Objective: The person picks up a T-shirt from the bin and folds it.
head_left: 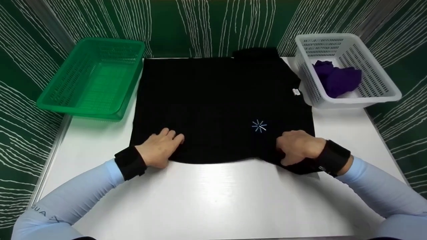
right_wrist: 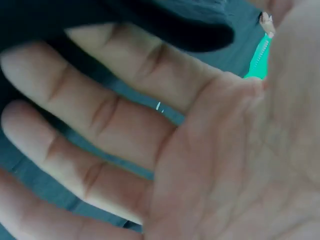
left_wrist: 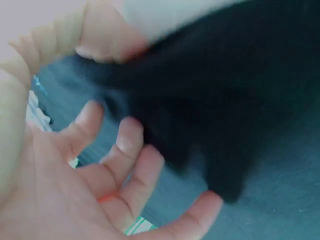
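Note:
A black T-shirt (head_left: 206, 106) lies spread sideways over the white table, a small pale starburst print (head_left: 259, 126) on its near right part and a white neck label (head_left: 296, 92) at its right side. At the near left edge, my left hand (head_left: 159, 146) holds the cloth, a bunched fold between thumb and curled fingers (left_wrist: 132, 137) in the left wrist view. My right hand (head_left: 298, 146) grips the shirt's near right corner beside the print. In the right wrist view, dark fabric drapes over its fingers (right_wrist: 115, 112); the thumb's hold is mostly hidden there.
On the left stands a green plastic basket (head_left: 91, 113), with nothing seen inside. A white basket (head_left: 360, 100) holding crumpled purple cloth (head_left: 340, 81) stands at the back right, close against the shirt. Bare white table (head_left: 213, 196) shows along the front. Green, white-streaked walls (head_left: 217, 26) enclose the table.

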Demonstrator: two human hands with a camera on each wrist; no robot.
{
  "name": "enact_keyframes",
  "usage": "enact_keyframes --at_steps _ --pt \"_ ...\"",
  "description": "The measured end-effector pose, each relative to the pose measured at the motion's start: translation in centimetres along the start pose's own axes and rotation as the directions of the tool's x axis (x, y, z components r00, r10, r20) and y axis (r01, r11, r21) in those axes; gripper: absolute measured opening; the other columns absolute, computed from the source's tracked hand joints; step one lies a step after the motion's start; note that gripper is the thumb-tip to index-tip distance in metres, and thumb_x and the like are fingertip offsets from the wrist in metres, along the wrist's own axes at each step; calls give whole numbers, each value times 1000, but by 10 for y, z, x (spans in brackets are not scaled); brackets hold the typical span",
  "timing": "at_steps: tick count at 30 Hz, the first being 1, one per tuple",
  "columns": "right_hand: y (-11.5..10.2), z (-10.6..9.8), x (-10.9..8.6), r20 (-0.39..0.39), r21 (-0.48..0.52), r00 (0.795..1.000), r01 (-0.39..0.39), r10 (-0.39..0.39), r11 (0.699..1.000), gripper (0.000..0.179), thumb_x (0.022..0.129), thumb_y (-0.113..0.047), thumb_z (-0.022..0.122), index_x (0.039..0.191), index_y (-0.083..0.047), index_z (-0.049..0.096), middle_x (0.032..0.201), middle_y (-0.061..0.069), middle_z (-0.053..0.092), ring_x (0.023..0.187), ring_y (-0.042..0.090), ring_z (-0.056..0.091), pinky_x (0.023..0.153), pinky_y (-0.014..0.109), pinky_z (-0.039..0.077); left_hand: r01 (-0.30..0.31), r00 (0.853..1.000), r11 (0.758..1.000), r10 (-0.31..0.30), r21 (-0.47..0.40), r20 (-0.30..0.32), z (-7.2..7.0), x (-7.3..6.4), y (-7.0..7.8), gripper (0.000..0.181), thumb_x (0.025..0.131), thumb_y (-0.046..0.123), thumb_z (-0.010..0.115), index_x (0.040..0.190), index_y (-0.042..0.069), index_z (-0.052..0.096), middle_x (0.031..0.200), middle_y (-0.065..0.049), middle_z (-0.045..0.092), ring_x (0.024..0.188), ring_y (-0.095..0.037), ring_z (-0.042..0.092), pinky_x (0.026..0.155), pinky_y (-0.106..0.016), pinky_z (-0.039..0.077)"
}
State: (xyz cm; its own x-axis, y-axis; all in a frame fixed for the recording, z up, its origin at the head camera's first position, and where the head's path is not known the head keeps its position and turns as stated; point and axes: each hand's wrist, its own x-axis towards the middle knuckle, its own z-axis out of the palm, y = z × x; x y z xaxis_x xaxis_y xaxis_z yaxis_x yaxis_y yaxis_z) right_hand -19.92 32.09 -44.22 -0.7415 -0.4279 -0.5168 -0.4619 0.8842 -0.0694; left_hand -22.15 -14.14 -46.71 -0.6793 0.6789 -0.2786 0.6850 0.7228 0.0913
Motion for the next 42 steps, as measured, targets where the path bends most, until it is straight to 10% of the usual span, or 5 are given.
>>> enact_keyframes --at_steps 12,24,30,37,42 --pt "17 -6 -12 -437 80 890 184 -132 980 25 90 -19 93 75 -25 74 69 -14 69 62 3 59 59 35 52 124 971 991 -112 44 -213 16 -10 13 43 96 25 81 130 2 66 105 -20 70 86 -36 66 60 -49 59" --pt "1 8 -10 -254 32 962 115 -104 993 32 81 -24 92 68 -25 63 67 -9 58 65 13 56 55 39 49 96 931 983 -33 155 -363 24 -3 7 5 104 2 74 107 0 72 86 -18 69 70 -36 71 52 -46 60" --pt "12 5 -15 -480 46 862 210 -163 977 21 90 -11 78 78 -23 65 72 -10 62 66 12 60 59 40 52 155 935 983 -116 94 -334 17 -14 -9 14 99 -4 74 113 -2 71 87 -23 73 72 -42 74 53 -51 61" --pt "30 4 -9 -836 186 546 374 -54 908 16 100 5 66 114 1 73 81 1 72 70 1 56 71 21 50 266 925 964 -254 3 -283 -19 -24 -29 9 92 -3 75 100 0 71 82 -24 74 68 -45 72 53 -56 59" --pt "36 -1 -12 -804 229 587 454 -96 861 17 92 -2 89 103 -1 76 83 -1 74 74 -5 58 75 10 48 284 905 959 -275 -22 -324 -40 -31 -36 10 89 -7 72 95 0 74 82 -25 74 72 -48 73 53 -58 59"
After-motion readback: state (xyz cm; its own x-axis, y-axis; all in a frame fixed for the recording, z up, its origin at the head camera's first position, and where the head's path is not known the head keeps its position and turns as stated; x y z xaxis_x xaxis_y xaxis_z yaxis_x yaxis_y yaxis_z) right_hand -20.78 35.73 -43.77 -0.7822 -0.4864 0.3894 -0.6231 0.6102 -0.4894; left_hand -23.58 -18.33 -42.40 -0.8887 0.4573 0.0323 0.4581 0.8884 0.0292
